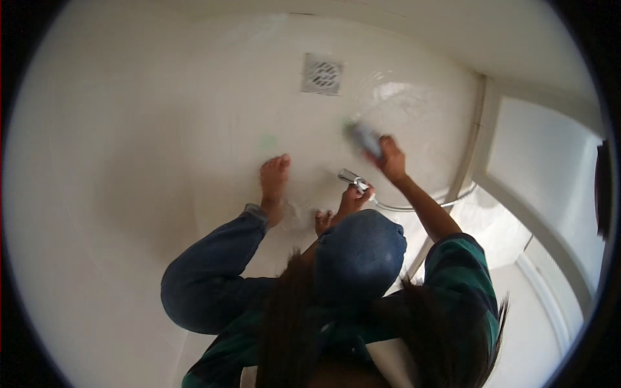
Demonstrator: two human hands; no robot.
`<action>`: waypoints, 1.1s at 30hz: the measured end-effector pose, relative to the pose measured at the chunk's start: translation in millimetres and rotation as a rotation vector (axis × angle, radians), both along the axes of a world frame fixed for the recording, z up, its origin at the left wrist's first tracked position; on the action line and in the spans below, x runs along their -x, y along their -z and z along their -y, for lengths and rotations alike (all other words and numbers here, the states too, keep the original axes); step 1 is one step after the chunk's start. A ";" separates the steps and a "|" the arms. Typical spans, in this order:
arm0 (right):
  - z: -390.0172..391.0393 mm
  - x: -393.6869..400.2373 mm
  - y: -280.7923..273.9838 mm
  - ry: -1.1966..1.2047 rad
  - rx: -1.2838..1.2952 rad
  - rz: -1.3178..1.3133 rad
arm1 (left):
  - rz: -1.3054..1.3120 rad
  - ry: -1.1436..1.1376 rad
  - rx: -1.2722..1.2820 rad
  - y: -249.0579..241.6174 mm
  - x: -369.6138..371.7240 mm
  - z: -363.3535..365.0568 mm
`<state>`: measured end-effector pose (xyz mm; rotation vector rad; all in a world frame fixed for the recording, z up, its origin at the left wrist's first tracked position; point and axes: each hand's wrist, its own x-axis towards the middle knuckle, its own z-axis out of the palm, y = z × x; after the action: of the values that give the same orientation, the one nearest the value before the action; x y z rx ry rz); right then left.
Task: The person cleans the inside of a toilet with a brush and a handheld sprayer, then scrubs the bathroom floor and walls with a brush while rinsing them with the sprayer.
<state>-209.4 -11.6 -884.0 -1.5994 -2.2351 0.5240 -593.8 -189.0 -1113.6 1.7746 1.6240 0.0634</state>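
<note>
My right hand point(391, 160) is closed around a grey-blue scrub brush point(366, 138), blurred by motion, low over the pale floor point(213, 116). A greenish tint shows at the brush's far end. Closer to my body, my left hand point(359, 196) grips a chrome spray nozzle point(349, 177) that points toward the upper left. From the nozzle a metal hose point(407, 209) curves off to the right, passing by my right forearm. My bent knee hides part of the left arm.
A square metal floor drain point(323, 74) lies ahead, with a wet, shiny patch point(391, 89) to its right. My bare left foot point(275, 178) is flat on the floor. A white-framed door or panel point(550, 139) stands along the right side.
</note>
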 end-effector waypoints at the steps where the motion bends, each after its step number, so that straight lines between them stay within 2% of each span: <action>1: 0.6 19.9 -13.9 -0.308 0.054 0.025 | 0.036 -0.359 0.096 -59.1 -18.9 6.8; 2: -5.7 24.1 -19.8 -0.472 0.076 0.061 | 0.099 -0.756 0.136 -105.6 -36.1 14.8; 4: -29.0 26.2 -9.6 -0.256 0.049 -0.031 | 0.126 -1.043 0.103 -167.6 -41.2 19.8; 5: -34.7 29.2 -13.5 0.144 0.199 0.006 | 0.117 -1.119 0.077 -171.6 -38.7 32.3; 6: -37.6 41.3 -14.7 0.425 0.033 0.033 | 0.100 -1.167 0.055 -180.9 -38.5 35.9; 8: -5.6 23.9 5.9 0.204 0.239 -0.042 | 0.065 -1.222 0.018 -193.1 -35.2 42.7; 9: 8.0 11.1 12.8 -0.303 0.153 0.018 | 0.060 -1.243 -0.009 -191.3 -33.6 48.4; 10: -3.5 13.5 -1.1 -0.879 0.216 0.226 | 0.056 -1.257 -0.025 -189.7 -32.7 47.0; 12: -44.7 48.9 -5.9 -0.754 0.180 0.201 | 0.041 -1.286 -0.054 -191.0 -29.8 49.5; 14: -118.7 93.3 13.1 -0.009 0.197 0.186 | 0.017 -1.312 -0.064 -192.9 -24.4 50.6; 17: -68.3 154.5 41.5 -0.174 0.139 0.096 | -0.009 -1.327 -0.084 -205.0 -16.3 53.0; 20: -20.2 226.0 40.5 -0.334 0.021 0.025 | -0.034 -1.363 -0.105 -213.7 -8.5 59.5; 21: 13.4 266.5 1.3 -0.670 0.243 0.260 | -0.044 -1.372 -0.121 -207.9 -3.5 67.4; 22: 23.2 300.9 -32.3 -0.943 0.492 0.147 | -0.061 -1.380 -0.138 -209.1 2.2 70.5; 24: 7.6 365.7 -28.5 -1.131 0.286 0.129 | -0.098 -1.382 -0.167 -212.8 13.4 74.5; 26: -76.1 419.9 1.0 -0.813 0.228 0.214 | -0.125 -1.363 -0.159 -213.0 25.5 64.4; 27: -137.3 430.0 5.8 -0.599 0.151 0.140 | -0.122 -1.355 -0.163 -201.9 31.5 66.6; 28: -197.1 430.2 5.2 -0.391 0.095 0.189 | -0.125 -1.347 -0.168 -195.1 37.6 59.6; 29: -241.7 427.1 22.5 -0.164 -0.079 0.047 | -0.133 -1.343 -0.174 -191.0 43.4 54.3; 30: -255.1 424.1 15.2 0.005 -0.141 0.000 | -0.141 -1.344 -0.180 -187.5 45.9 52.8; 31: -239.6 424.5 15.8 -0.054 0.007 0.052 | -0.145 -1.332 -0.181 -188.6 47.9 50.9; 33: -139.7 431.4 28.3 -0.278 0.220 0.103 | -0.146 -1.329 -0.202 -193.0 52.7 52.6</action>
<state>-640.7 128.1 -912.2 -1.4490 -2.5726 0.8034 -646.5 -241.6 -920.7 0.5280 2.6780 0.7232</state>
